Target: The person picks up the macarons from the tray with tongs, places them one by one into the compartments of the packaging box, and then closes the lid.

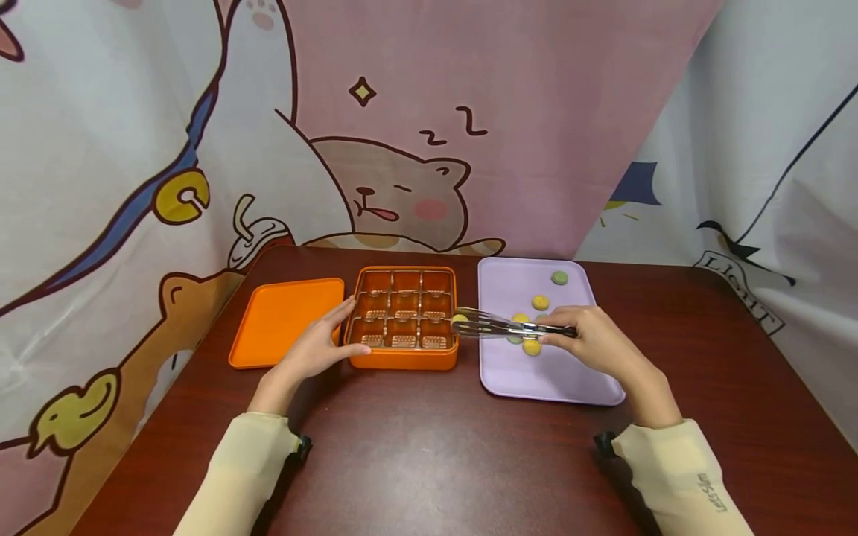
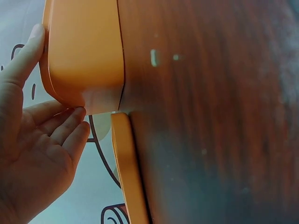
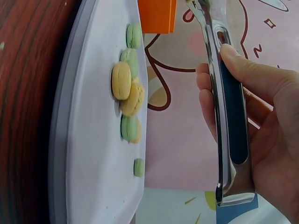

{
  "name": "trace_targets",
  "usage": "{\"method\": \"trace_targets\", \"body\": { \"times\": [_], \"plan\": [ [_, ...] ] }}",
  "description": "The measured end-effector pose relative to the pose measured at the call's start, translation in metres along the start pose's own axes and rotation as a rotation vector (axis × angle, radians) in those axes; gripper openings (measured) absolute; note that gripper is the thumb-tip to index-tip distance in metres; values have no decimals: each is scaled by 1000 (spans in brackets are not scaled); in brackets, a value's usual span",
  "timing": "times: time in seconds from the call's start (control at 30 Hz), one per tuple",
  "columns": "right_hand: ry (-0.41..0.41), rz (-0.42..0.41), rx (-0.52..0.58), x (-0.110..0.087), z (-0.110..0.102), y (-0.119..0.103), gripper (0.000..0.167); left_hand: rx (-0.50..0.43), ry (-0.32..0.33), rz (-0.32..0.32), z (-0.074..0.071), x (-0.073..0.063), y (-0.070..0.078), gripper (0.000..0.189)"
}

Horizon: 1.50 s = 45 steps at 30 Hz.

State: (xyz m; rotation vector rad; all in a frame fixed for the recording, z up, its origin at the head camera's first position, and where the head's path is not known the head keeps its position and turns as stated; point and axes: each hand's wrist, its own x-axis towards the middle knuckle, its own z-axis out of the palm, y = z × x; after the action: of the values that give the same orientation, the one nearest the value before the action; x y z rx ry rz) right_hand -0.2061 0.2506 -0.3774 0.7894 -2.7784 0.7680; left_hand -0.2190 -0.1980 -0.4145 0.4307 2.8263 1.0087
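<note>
My left hand (image 1: pixel 313 350) rests at the left front corner of an orange box (image 1: pixel 402 361), thumb on its front rim and fingers along its left side. In the left wrist view, the fairly straight fingers touch the box wall (image 2: pixel 86 51). Inside the box sits a clear insert divided into several square compartments. My right hand (image 1: pixel 586 339) grips metal tongs (image 3: pixel 231 107) with dark handle inlays. Between the tong tips is a yellow macaron (image 1: pixel 459 319), right at the box's right rim. Below the tongs, a lilac tray (image 1: pixel 550 380) bears several yellow and green macarons (image 3: pixel 121 81).
An orange lid (image 1: pixel 288 324) lies on the dark wooden table (image 1: pixel 415 447) left of the box. The lilac tray stands a short gap right of it. Behind the table hangs a cartoon-printed cloth (image 1: pixel 536 112), which also covers both sides.
</note>
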Motion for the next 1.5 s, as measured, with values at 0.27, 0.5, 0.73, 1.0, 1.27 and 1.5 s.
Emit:
{"method": "trace_targets", "body": {
  "times": [0.27,0.5,0.73,1.0,1.27,1.5],
  "plan": [
    [-11,-16,6,6,8,-7,24,-10,4,-5,1,-1,-2,96],
    [4,-50,-2,10,11,-10,22,-13,5,-4,2,-1,-3,96],
    [-1,-63,-2,12,12,-12,22,-9,9,-2,3,0,-4,97],
    [-11,-38,6,13,11,-14,22,-13,8,3,2,0,-4,98],
    [-7,-31,6,12,13,-13,25,-21,6,14,1,1,-2,99],
    [-6,-35,-5,11,13,-12,29,-16,6,17,0,0,-1,98]
  ]
}}
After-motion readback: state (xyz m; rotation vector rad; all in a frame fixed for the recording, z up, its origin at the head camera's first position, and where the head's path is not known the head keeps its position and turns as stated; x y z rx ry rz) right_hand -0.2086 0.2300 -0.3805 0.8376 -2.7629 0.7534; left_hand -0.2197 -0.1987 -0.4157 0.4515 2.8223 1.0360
